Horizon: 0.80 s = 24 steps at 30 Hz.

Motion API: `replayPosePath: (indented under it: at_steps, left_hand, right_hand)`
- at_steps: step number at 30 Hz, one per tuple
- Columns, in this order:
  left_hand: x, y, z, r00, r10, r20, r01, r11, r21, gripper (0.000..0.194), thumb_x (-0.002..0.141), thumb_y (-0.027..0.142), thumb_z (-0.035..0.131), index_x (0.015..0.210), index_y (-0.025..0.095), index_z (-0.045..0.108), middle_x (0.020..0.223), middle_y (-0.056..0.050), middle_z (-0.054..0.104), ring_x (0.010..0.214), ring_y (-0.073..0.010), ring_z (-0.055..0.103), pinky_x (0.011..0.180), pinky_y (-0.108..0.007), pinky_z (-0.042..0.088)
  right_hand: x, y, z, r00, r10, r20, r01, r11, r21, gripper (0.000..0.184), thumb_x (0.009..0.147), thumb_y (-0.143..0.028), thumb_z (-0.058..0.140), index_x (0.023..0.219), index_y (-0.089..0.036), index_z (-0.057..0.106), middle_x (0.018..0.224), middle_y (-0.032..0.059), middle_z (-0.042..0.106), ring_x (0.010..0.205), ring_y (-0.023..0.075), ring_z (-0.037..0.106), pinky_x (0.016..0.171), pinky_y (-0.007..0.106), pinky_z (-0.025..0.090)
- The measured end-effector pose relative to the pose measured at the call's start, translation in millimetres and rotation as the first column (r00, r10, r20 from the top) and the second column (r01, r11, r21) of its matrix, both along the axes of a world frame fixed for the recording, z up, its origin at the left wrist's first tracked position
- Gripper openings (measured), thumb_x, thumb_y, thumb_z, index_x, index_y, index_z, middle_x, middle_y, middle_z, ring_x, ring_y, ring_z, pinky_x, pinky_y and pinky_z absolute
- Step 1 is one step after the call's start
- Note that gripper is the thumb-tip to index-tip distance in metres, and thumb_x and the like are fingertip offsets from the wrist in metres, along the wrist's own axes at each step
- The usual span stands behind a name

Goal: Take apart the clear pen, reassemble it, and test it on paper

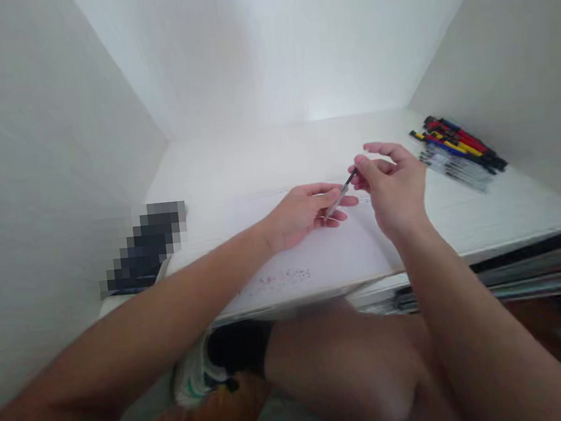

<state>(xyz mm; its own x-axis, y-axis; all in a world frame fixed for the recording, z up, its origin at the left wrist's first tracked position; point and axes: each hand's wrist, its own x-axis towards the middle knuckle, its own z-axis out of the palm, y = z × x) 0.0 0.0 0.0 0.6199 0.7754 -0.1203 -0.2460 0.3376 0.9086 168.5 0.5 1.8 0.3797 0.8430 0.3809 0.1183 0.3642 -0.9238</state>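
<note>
My left hand (305,213) and my right hand (391,183) meet over a white sheet of paper (314,253) lying on the white desk (265,159). Both hands grip one thin clear pen (341,196). The left fingers pinch its lower end close to the paper. The right thumb and forefinger pinch its dark upper end. The pen slants up to the right between them. My forearms reach in from the bottom of the view.
A pile of pens (457,147), red, yellow, blue, black and clear, lies at the desk's far right by the wall. A blurred-out dark object (145,250) sits at the left edge. White walls close in three sides. My bare knee (355,369) is below the desk's front edge.
</note>
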Motion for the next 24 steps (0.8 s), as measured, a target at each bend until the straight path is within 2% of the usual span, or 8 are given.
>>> replayPosePath:
  at_steps: [11,16,24]
  left_hand:
    - [-1.5,0.5,-1.6,1.0,0.008,-0.001,-0.008,1.0,0.007,0.02,0.1,0.025,0.065,0.112,0.01,0.071,0.119,-0.017,0.075,0.078,-0.0116,0.064,0.079,-0.031,0.05]
    - [-1.4,0.5,-2.8,1.0,0.007,0.001,-0.007,1.0,0.007,0.022,0.098,0.029,0.068,0.112,0.011,0.071,0.12,-0.016,0.074,0.077,-0.0115,0.063,0.081,-0.032,0.051]
    - [-1.0,2.4,-4.3,1.0,0.005,0.007,-0.005,1.0,0.011,0.021,0.1,0.027,0.065,0.113,0.011,0.072,0.12,-0.016,0.074,0.079,-0.0123,0.066,0.079,-0.031,0.051]
  right_hand:
    - [3.0,-0.3,-3.1,0.993,-0.002,0.115,0.001,1.0,0.016,0.025,0.086,-0.032,0.077,0.108,-0.023,0.068,0.08,0.0036,0.073,0.061,0.0169,0.066,0.061,0.035,0.057]
    - [2.5,-2.0,-0.6,0.993,-0.037,0.116,0.032,0.998,0.05,0.026,0.087,-0.032,0.076,0.108,-0.023,0.066,0.082,0.0038,0.074,0.062,0.0165,0.066,0.061,0.034,0.057]
    - [0.9,-3.3,-1.3,0.991,0.07,0.114,-0.069,0.998,-0.013,0.022,0.086,-0.032,0.077,0.104,-0.023,0.068,0.081,0.004,0.074,0.064,0.0173,0.069,0.063,0.035,0.06]
